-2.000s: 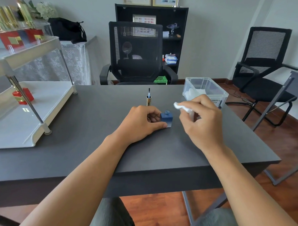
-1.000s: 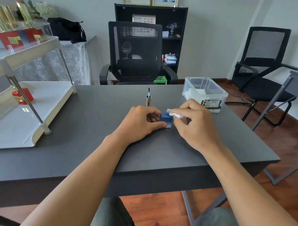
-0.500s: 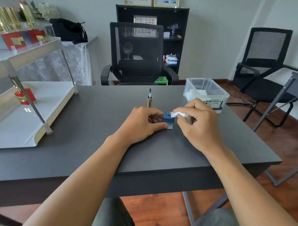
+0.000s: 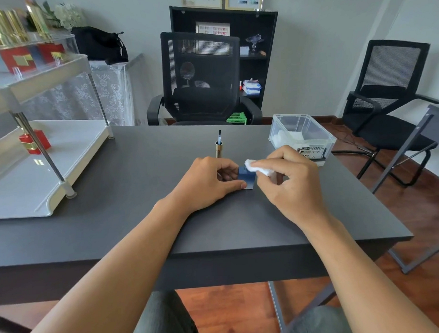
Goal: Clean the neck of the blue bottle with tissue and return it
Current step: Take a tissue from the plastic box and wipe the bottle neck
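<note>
At the centre of the frame the blue bottle (image 4: pixel 246 178) stands on the dark table (image 4: pixel 139 194) — the left hand (image 4: pixel 209 183) grips its side with curled fingers. The right hand (image 4: pixel 292 186) pinches a white tissue (image 4: pixel 257 166) against the bottle's top, hiding the neck — a gold-handled brush cap (image 4: pixel 219 147) stands just behind.

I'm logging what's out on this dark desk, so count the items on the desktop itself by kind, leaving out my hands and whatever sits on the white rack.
Blue bottle: 1
White tissue (in the right hand, over the bottle's top): 1
Gold cap with brush, standing upright: 1
Clear plastic bin: 1
White two-tier rack: 1
Total: 5
</note>
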